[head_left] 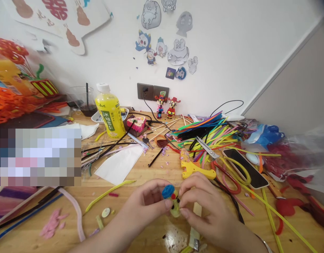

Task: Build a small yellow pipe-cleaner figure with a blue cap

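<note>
Left hand [147, 205] and right hand [206, 207] hold a small pipe-cleaner figure [174, 203] with a blue coiled top between them, the fingers of both clenched on it, just above the wooden workbench [141, 175]. Just beyond the right hand lie a yellow plastic piece [196, 169] and steel-bladed scissors [206, 148], the blades against a heap of chenille stems [209, 131]. A black smartphone [245, 168] lies further right; a yellow drink bottle [110, 111] stands farther back.
</note>
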Motion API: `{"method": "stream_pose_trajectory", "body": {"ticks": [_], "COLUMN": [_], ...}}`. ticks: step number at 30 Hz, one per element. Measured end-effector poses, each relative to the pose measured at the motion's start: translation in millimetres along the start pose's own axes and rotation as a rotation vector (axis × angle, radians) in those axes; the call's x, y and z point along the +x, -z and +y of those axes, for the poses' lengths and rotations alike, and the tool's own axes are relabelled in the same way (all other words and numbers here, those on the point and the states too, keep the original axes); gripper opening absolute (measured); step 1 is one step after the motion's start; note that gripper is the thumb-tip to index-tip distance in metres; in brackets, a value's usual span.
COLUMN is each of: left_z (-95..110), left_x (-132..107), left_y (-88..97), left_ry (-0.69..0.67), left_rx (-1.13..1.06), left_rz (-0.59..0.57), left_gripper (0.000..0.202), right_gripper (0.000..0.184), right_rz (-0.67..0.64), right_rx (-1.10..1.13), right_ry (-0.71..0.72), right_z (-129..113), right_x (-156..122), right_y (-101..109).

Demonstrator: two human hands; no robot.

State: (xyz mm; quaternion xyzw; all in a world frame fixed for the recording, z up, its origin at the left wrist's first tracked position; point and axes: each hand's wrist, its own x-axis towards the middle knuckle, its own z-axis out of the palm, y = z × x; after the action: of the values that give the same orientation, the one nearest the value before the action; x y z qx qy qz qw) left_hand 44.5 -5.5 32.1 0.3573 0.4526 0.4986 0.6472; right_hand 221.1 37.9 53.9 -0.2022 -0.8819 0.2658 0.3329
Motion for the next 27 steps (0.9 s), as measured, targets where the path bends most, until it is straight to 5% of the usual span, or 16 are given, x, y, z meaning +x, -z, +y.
{"method": "stream_pose_trajectory", "body": {"ticks": [6, 18, 20, 24, 27], "left_z": [9, 0, -1, -1, 0], "left_x": [1, 9, 11, 14, 16], "left_y": [2.3, 11.7, 13.3, 16.3, 17.6], "left_ry": [0.034, -0.078, -0.096, -0.111, -0.11], "left_rx": [-0.015, -0.13, -0.14, -0.149, -0.179], "left_rz": [0.073, 0.106, 0.143, 0.25, 0.28], "left_gripper": [0.039, 0.035, 0.039, 0.044, 0.042], "right_gripper": [0.007, 0.018, 0.02, 0.029, 0.02], "right_rz": [0.229, 0.014, -0.1, -0.577, -0.699], "right_rx": [0.126, -0.035, -0.077, -0.111, -0.23], "right_ry": [-0.181, -0.422, -0.405, -0.276, -0.29], "right_z": [8, 18, 19, 16, 13], "right_x": [0, 4, 4, 2, 3], "right_y": [1, -6, 8, 31, 27]}}
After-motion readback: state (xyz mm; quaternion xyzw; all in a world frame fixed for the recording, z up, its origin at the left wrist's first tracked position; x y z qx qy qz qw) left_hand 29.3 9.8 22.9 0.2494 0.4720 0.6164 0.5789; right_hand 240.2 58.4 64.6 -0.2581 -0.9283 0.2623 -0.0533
